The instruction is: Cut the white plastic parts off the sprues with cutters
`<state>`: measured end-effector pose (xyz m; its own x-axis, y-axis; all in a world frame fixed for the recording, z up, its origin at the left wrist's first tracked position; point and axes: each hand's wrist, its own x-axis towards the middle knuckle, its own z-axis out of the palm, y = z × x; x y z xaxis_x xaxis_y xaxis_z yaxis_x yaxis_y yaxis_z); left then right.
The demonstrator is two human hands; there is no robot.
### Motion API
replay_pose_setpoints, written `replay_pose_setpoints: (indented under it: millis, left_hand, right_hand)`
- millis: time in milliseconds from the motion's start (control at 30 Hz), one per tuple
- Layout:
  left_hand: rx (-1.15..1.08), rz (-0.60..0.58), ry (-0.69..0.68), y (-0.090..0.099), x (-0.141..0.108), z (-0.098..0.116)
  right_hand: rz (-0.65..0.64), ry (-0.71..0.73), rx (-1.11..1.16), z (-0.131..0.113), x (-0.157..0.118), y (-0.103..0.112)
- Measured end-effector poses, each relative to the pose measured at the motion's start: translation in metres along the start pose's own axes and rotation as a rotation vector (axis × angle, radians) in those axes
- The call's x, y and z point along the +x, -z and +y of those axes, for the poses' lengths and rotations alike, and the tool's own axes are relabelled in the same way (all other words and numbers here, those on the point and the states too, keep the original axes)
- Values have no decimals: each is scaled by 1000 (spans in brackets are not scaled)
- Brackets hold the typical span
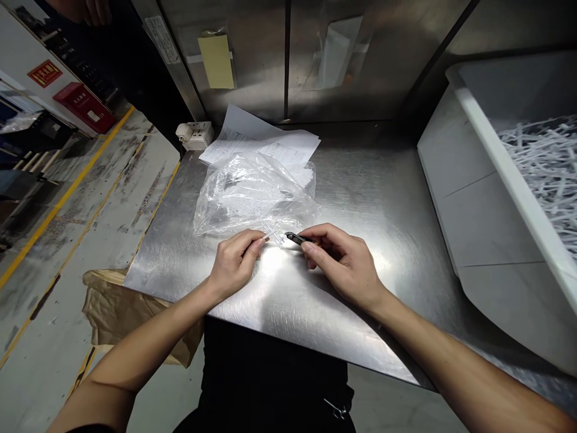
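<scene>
From the head camera, we are pinching a small clear plastic piece [273, 234], hard to make out, in our left hand [234, 261], while our right hand [345, 261] is gripping a dark tool [295, 238], mostly hidden by fingers, lying crosswise and pointing left, above the tabletop [383, 198] beside the plastic bag [252, 195].

The setting is an industrial production or packing workstation inside a factory. The work surface is a brushed stainless-steel bench [360, 198] backed by stainless-steel wall panels [270, 54], with a yellow note [217, 60] taped to 1 panel. Printed paperwork [265, 141] and a clear plastic bag [252, 195] lie on the bench. A large white plastic bin [478, 198] holding thin white strips [545, 168] stands at the right. The concrete floor [90, 198] carries yellow lane markings [63, 198]. A red wall-mounted box [85, 107] and a white power socket [195, 135] are present.
</scene>
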<state>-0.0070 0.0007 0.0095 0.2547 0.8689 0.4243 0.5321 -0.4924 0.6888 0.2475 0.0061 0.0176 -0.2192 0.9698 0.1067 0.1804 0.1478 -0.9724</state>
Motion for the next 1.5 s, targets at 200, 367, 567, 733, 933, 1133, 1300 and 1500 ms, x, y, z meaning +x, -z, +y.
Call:
replay_pose_setpoints:
  millis: [200,367,567,733,933,1133,1300,1500]
  left_hand:
    - [7,-10,-21,0,0,1]
    - [15,-7,-27,-1,0,0]
    - [26,-4,-47,0,0,1]
    - [52,3,-79,0,0,2]
    - [87,7,-80,-2,-1,0]
    - [100,-20,-9,-3,-2,-3]
    - [75,-32,21,-2,-1,-2]
    - [41,-46,-36,-2,-1,-1]
  right_hand:
    - [9,14,25,1,0,1]
    - [-51,61,-42,-1,-4,1]
    - [-101,69,-37,-4,-5,0]
    - [-89,60,-59,-3,-4,-2]
    - [-67,40,5,-2,-5,-7]
    - [-52,-71,86,-1,-6,-11]
    - [-29,-79,84,-1,-5,-10]
    - [53,-68,133,1,-1,-3]
